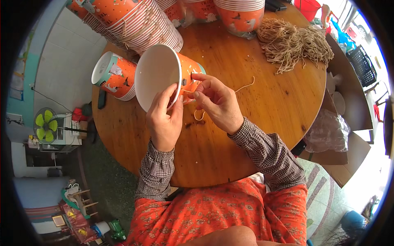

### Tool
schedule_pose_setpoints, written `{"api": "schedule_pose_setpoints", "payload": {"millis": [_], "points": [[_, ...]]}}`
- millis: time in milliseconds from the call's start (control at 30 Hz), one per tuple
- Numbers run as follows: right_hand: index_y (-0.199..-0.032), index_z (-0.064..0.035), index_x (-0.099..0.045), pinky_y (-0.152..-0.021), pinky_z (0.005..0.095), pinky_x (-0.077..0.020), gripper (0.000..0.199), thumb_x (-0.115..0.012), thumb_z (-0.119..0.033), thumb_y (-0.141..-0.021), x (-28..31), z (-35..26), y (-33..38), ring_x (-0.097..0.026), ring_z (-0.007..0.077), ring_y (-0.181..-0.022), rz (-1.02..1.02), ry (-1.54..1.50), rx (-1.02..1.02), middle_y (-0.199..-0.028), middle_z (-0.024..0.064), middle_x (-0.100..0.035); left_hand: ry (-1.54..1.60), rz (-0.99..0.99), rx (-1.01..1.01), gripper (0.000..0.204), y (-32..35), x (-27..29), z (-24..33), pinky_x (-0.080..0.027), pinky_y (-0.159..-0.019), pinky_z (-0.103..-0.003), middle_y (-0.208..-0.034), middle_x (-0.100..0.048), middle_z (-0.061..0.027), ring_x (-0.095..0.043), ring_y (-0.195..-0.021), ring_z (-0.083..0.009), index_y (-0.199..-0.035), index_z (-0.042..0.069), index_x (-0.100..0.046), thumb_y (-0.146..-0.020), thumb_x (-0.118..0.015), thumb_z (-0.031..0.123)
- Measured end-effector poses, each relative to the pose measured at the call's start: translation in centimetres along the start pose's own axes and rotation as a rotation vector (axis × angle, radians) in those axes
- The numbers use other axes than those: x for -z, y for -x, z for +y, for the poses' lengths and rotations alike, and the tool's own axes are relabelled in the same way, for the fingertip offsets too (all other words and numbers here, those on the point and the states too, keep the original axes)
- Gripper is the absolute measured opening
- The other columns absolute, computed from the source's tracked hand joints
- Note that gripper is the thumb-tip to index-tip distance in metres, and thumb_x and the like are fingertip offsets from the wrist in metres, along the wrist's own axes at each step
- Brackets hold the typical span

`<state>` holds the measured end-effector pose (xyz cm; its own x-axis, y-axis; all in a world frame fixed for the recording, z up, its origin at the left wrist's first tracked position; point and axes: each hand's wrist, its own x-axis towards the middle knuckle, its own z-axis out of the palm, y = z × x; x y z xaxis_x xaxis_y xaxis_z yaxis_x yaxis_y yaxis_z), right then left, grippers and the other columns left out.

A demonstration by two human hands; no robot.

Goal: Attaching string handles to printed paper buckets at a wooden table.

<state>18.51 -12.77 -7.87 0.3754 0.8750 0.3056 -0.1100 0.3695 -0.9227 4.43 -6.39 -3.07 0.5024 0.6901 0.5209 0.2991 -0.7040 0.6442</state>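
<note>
An orange paper bucket (158,71) with a white inside and Halloween figures is tipped on its side, its mouth turned to the left. My left hand (165,125) grips its near rim, thumb outside and fingers at the edge. Close to the printed wall just below the rim, my right hand (221,104) is closed in a pinch on a thin tan cord (246,85). One end of the cord trails to the right over the table, and a loop hangs below the bucket. Whether the cord passes through the wall is hidden by my fingers.
On the round wooden table (254,139), a short stack of inverted buckets (118,76) stands left, beside a dark phone-like object (101,99). Tall nested bucket stacks (143,30) fill the far side. A heap of tan cords (293,45) lies far right; an open cardboard box (351,96) adjoins the right edge.
</note>
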Motion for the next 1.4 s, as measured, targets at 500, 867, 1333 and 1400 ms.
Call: {"api": "schedule_pose_setpoints", "payload": {"millis": [500,867,1333,1400], "points": [[-0.093,0.0033,-0.056,-0.064,0.0233,-0.0530,0.011,-0.063,-0.005,-0.089,-0.3,-0.1,0.0,-0.062,0.0078,-0.078,0.065,-0.060,-0.021,-0.121,0.0139,-0.057,-0.087,-0.024,-0.074,0.029,0.0,0.0,0.0,-0.056,-0.073,-0.029,-0.105,-0.065,-0.0131,-0.066,-0.094,-0.0194,-0.116,-0.004,-0.060,-0.087,-0.062,-0.002],[-0.089,-0.0001,-0.059,-0.063,0.0244,-0.0514,0.010,-0.066,-0.008,-0.087,-0.1,0.0,0.0,-0.063,0.0105,-0.080,0.101,0.052,0.008,-0.120,0.0127,-0.057,-0.084,-0.051,-0.083,0.027,-0.1,-0.3,1.0,-0.054,-0.075,-0.033,-0.102,-0.065,-0.0154,-0.066,-0.091,-0.0238,-0.113,-0.003,-0.061,-0.087,-0.063,-0.001],[-0.093,0.0035,-0.061,-0.061,0.0202,-0.0530,0.009,-0.064,-0.004,-0.089,0.0,-0.2,-0.2,-0.062,0.0062,-0.075,0.107,0.239,0.106,-0.115,0.0080,-0.055,0.078,-0.201,-0.048,0.010,-1.8,0.2,0.2,-0.052,-0.064,-0.032,-0.088,-0.066,-0.0130,-0.066,-0.075,-0.0224,-0.098,-0.003,-0.062,-0.089,-0.058,-0.002],[-0.091,0.0001,-0.061,-0.061,0.0262,-0.0493,0.010,-0.067,-0.007,-0.086,-0.2,-0.9,0.0,-0.059,0.0124,-0.071,0.146,0.299,0.031,-0.094,0.0062,-0.061,0.074,-0.172,-0.044,0.007,-1.9,0.1,0.2,-0.052,-0.064,-0.033,-0.086,-0.066,-0.0124,-0.066,-0.073,-0.0241,-0.093,-0.002,-0.062,-0.086,-0.060,-0.002]]}}
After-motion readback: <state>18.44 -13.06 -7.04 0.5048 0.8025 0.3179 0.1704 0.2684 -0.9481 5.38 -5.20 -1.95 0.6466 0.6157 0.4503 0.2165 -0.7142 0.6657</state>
